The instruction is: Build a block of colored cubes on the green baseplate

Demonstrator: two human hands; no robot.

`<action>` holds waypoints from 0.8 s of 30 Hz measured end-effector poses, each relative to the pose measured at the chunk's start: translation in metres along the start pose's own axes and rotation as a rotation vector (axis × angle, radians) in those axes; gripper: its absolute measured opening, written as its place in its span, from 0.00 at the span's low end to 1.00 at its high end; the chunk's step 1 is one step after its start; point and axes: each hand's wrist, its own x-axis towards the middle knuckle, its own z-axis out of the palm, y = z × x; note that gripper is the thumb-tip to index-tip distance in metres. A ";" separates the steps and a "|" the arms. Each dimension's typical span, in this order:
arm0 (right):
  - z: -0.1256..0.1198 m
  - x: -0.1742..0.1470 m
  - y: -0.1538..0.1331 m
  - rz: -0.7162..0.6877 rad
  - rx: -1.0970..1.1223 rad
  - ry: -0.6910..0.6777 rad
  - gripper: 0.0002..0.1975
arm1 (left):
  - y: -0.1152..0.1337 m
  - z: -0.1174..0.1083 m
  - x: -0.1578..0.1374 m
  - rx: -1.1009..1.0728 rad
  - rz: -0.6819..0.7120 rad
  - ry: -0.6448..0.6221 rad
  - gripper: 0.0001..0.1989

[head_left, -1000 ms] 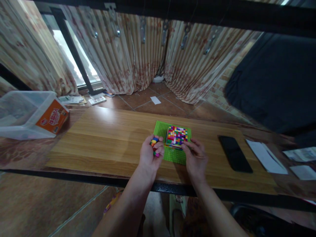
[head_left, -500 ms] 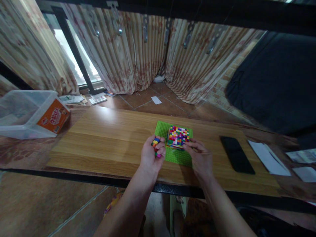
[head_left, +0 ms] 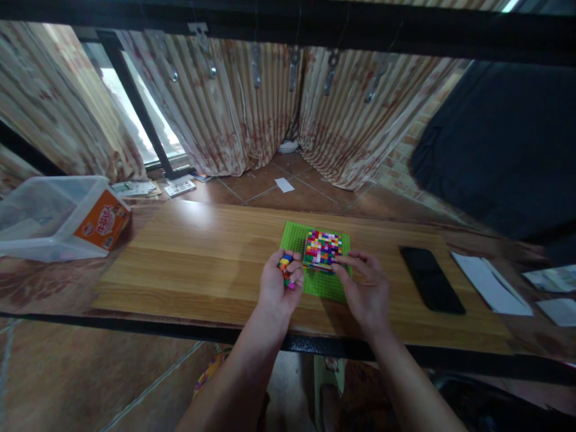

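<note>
A block of many small multicoloured toy bricks (head_left: 323, 246) stands on a green studded baseplate (head_left: 326, 288). My left hand (head_left: 279, 277) is palm up at the baseplate's left edge, fingers curled over several loose toy bricks (head_left: 285, 261) in blue, yellow, orange and pink. At the block's near right corner is my right hand (head_left: 366, 288), its thumb and forefinger tips at the bricks with a gap between them. Its other fingers stretch out beside the block. Whether a small brick sits under the fingertips is too small to tell.
A black phone (head_left: 431, 279) lies on the wooden board (head_left: 202, 258), right of the baseplate. White papers (head_left: 490, 283) are farther right. At the far left stands a clear plastic bin (head_left: 58, 222) with an orange label. Metal hooks (head_left: 330, 75) hang from a dark bar above.
My right thumb and forefinger have parted slightly at the block's corner. My left hand keeps its loose bricks, and the camera view has shifted a little.
</note>
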 end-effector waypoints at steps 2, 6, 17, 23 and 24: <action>-0.003 -0.006 -0.014 -0.060 0.015 -0.016 0.08 | -0.001 0.000 0.001 -0.020 0.023 -0.005 0.14; -0.003 -0.020 -0.045 -0.069 0.110 -0.329 0.06 | -0.004 -0.001 0.003 0.008 0.050 -0.014 0.13; 0.011 -0.031 -0.058 -0.038 0.135 -0.472 0.03 | -0.018 -0.001 0.002 0.209 0.122 0.022 0.11; 0.009 -0.035 -0.065 -0.165 0.082 -0.470 0.07 | -0.022 -0.005 0.003 0.236 0.177 0.095 0.08; 0.009 -0.035 -0.065 -0.175 0.086 -0.480 0.07 | -0.022 -0.005 0.003 0.236 0.177 0.105 0.08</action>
